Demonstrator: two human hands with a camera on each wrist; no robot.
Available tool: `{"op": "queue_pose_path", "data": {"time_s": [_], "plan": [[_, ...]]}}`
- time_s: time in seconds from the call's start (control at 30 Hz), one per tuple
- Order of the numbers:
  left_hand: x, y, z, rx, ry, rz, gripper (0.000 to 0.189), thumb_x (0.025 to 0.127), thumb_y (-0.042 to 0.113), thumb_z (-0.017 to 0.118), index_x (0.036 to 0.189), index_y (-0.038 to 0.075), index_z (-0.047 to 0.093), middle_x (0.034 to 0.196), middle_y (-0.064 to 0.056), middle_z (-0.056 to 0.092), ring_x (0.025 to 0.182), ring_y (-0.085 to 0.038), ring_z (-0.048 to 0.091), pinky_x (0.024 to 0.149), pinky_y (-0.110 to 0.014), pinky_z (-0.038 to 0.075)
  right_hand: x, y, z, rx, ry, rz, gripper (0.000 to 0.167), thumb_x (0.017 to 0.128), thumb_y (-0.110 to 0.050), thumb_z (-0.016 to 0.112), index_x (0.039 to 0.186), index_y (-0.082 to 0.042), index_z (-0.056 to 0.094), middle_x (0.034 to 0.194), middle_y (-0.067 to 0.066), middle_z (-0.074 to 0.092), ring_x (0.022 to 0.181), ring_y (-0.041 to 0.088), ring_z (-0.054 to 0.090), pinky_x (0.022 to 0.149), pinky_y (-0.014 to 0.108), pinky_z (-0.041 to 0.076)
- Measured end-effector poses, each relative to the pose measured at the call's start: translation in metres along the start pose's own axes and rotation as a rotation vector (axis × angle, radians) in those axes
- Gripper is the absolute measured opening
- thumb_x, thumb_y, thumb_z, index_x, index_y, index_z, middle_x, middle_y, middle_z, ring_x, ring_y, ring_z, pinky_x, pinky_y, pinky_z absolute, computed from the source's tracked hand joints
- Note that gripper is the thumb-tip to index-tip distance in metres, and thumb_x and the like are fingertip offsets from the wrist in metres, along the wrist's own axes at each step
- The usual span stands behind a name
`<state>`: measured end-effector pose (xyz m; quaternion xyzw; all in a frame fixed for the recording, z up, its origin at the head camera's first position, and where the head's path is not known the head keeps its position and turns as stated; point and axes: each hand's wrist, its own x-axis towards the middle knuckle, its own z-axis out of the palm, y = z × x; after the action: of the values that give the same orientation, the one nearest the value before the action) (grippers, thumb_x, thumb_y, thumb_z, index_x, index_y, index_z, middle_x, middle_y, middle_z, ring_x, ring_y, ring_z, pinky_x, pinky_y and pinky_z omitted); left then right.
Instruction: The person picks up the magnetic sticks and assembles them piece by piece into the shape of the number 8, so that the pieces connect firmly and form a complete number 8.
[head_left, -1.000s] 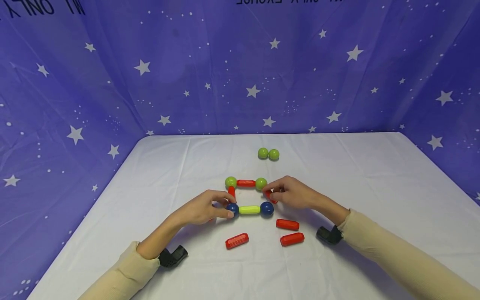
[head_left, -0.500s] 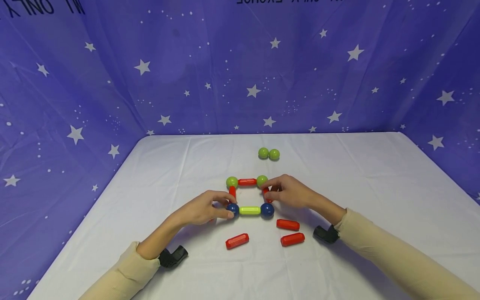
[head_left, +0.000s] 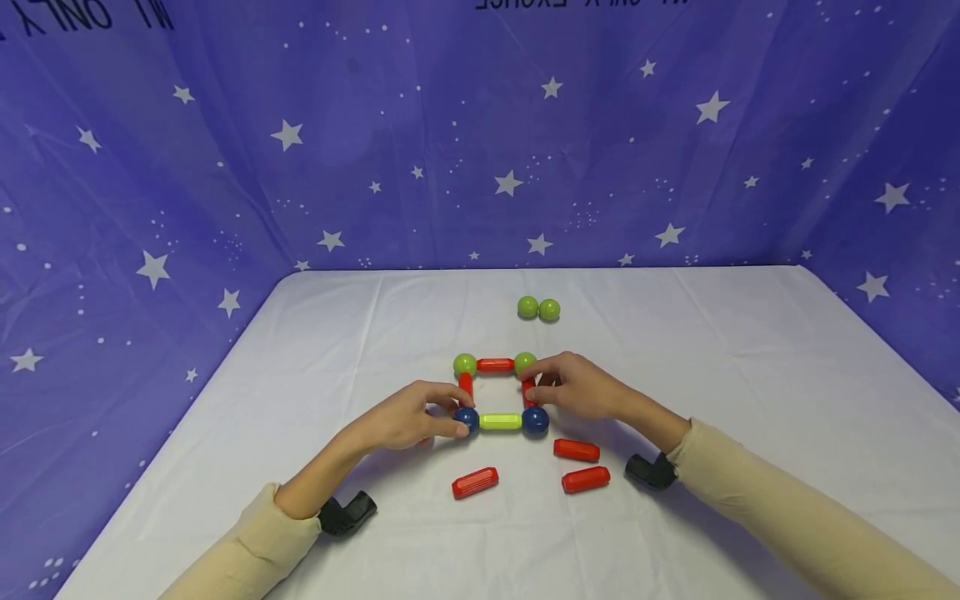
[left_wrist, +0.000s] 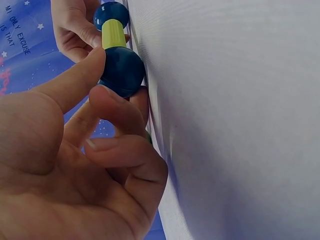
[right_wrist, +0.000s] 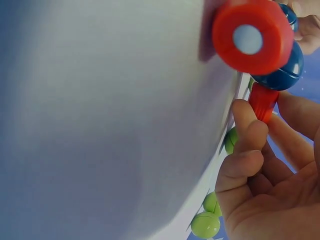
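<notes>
A four-sided frame of balls and rods lies on the white table. Its near side is a yellow rod (head_left: pixel 500 422) between two blue balls; its far side is a red rod (head_left: pixel 495 365) between two green balls. My left hand (head_left: pixel 412 415) pinches the left blue ball (left_wrist: pixel 122 72) between thumb and fingers. On the other side, my right hand (head_left: pixel 583 387) grips a red rod (right_wrist: pixel 263 100) that meets the right blue ball (head_left: pixel 536 421). Fingers partly cover its far end near the right green ball (head_left: pixel 525 362). A red rod (head_left: pixel 466 383) forms the left side.
Two green balls (head_left: pixel 538 309) sit together farther back. Loose red rods lie nearer: one front-left (head_left: pixel 475 482), two at right, a far one (head_left: pixel 577 450) and a near one (head_left: pixel 586 479). A bit of red shows beneath my left hand. A starry purple cloth hangs behind.
My right hand has moved slightly left, swinging the right red rod from slanted outward to nearly straight, its near end now against the right blue ball. My left hand stays put.
</notes>
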<state>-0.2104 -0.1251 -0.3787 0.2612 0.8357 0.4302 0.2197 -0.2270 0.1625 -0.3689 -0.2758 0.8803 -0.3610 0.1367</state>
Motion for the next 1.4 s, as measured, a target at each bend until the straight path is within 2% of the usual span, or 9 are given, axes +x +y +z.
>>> {"op": "queue_pose_path", "data": {"time_s": [0.77, 1.4], "plan": [[0.0002, 0.0008, 0.0, 0.004, 0.003, -0.017, 0.03, 0.09, 0.019, 0.074, 0.117, 0.011, 0.067, 0.107, -0.011, 0.064, 0.054, -0.015, 0.05, 0.052, -0.028, 0.042, -0.0022, -0.0011, 0.0009, -0.033, 0.013, 0.044, 0.029, 0.094, -0.012, 0.066, 0.122, -0.005, 0.068, 0.087, -0.003, 0.065, 0.078, 0.018, 0.056, 0.069, 0.032, 0.049], [0.0, 0.0007, 0.0, -0.009, 0.006, -0.015, 0.029, 0.089, 0.017, 0.075, 0.116, 0.011, 0.067, 0.105, -0.011, 0.064, 0.051, -0.014, 0.049, 0.05, -0.027, 0.041, 0.0007, -0.0005, 0.001, -0.047, 0.021, 0.036, 0.031, 0.094, -0.01, 0.065, 0.124, -0.005, 0.067, 0.087, -0.003, 0.064, 0.08, 0.017, 0.056, 0.07, 0.031, 0.05]]}}
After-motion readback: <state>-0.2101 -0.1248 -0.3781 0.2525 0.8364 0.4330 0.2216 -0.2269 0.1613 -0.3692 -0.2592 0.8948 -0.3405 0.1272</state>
